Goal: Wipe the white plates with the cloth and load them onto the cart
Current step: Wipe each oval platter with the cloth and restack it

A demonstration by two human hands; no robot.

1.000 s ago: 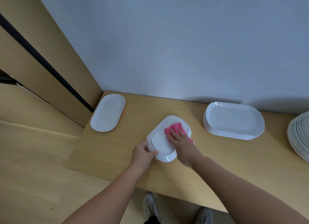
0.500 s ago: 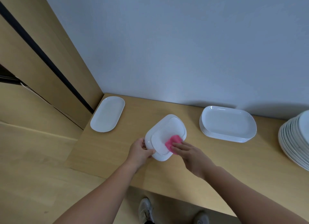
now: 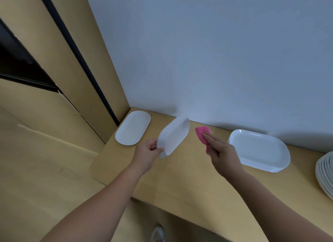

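No readable text, label, brand or number anywhere (plates, cloth, wall all plain).

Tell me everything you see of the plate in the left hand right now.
The held plate is white, oblong with rounded corners and a raised rim, glossy like ceramic, slightly blurred. It is held above the table, tilted steeply, far end raised toward the wall. The left hand grips its near end; the pink cloth is apart from it.
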